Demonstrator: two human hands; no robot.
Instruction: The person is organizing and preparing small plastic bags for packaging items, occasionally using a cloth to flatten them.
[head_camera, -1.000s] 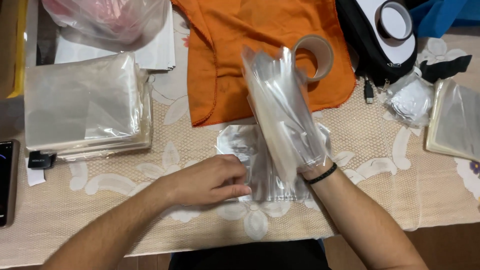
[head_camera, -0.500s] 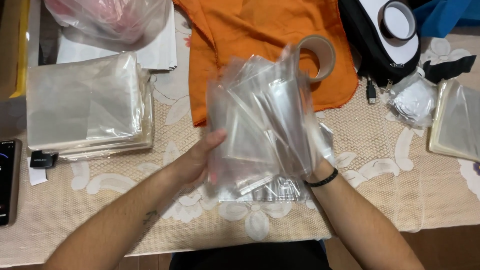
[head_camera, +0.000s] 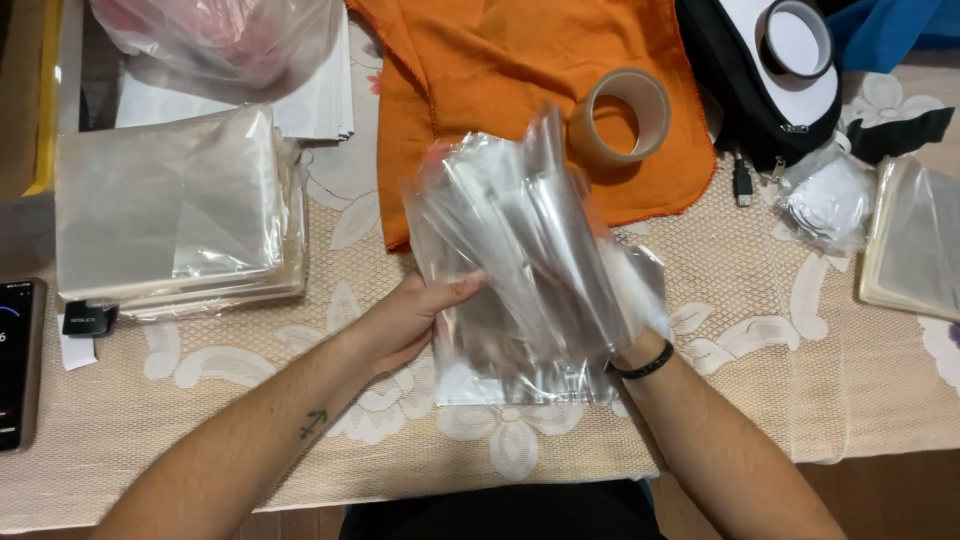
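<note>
The desk (head_camera: 780, 400), covered by a beige lace cloth with pale flower shapes, carries everything here, and both forearms reach in over its near edge. An orange cloth (head_camera: 520, 70) lies spread just beyond the grip, partly under the raised plastic. Well off to the left of the grip sits a flat stack of clear bags (head_camera: 175, 205), squared up as if kept ready as a supply. A second pile of clear sleeves (head_camera: 915, 240) rests far to the right of the grip at the desk's edge.

Held up between the hands is a fanned bundle of clear plastic bags (head_camera: 520, 250), lifted off the desk and tilted so that its lower edge nearly meets a flat bag lying beneath. The bags look thin, glossy and crinkled, overlapping one another like splayed cards, likely held loosely so single sheets can be told apart.

The left hand (head_camera: 415, 320) grips the bundle's left side, thumb lying across the front of the plastic. The right hand (head_camera: 625, 320), with a dark band at the wrist, is mostly hidden behind the bags; it appears to support them from the back, but how its fingers close cannot be told.

A roll of brown tape (head_camera: 620, 115) lies on the orange cloth just beyond the grip, to the right.
</note>
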